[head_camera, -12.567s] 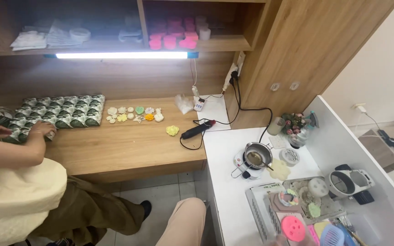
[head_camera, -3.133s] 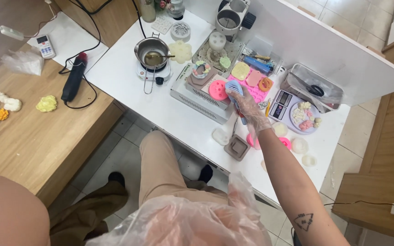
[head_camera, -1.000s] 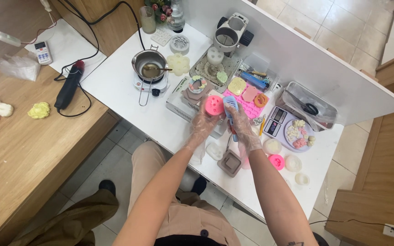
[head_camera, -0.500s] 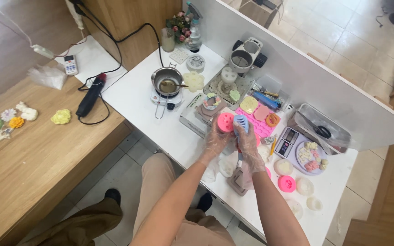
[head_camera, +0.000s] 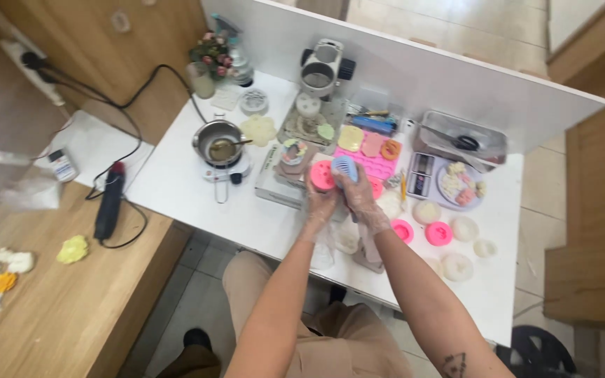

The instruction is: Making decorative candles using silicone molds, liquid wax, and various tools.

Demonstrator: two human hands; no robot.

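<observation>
Gloved hands work a pink mould over the white counter (head_camera: 197, 210).
The left hand (head_camera: 318, 203) has its grip closed on the round pink mould (head_camera: 321, 176); the right hand (head_camera: 358, 199) grasps a blue brush (head_camera: 345, 168) just beside it, above the pink mat (head_camera: 372, 162).

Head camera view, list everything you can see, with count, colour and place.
round mould: one, pink, in left hand
brush: one, light blue, in right hand
pot: one, steel, on small hotplate, table's left
mould tray: one, pink, behind the hands
scale: one, grey, right of tray
plate: one, lilac, holding small pieces
small moulds: two, pink, table's right
heat tool: one, black, wooden bench
yellow flower piece: one, wooden bench
table: one, white
left hand: clear glove
right hand: clear glove
</observation>
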